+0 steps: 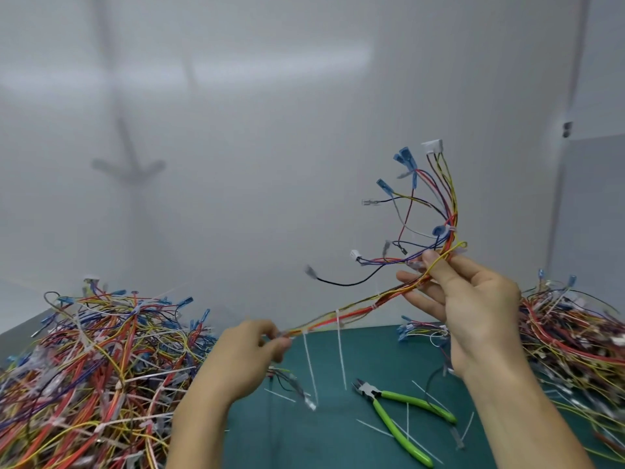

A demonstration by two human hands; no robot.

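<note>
— Above the green mat [321, 441] we held the wire harness [358, 309] stretched taut: our left hand [250, 350] pinched its lower end, and our right hand [473, 299] gripped it just below where it fanned out.
— And the step, we judged?
— Checking the ties (two cable-tie tails [341, 353] hung uncut). Next, one hand would need to let go and fetch the green-handled cutters [372, 395] from the mat beneath.

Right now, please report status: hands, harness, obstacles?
Left hand pinches wire harness low end; right hand grips it higher. Tie tails hang. Green cutters lie on mat.
</note>
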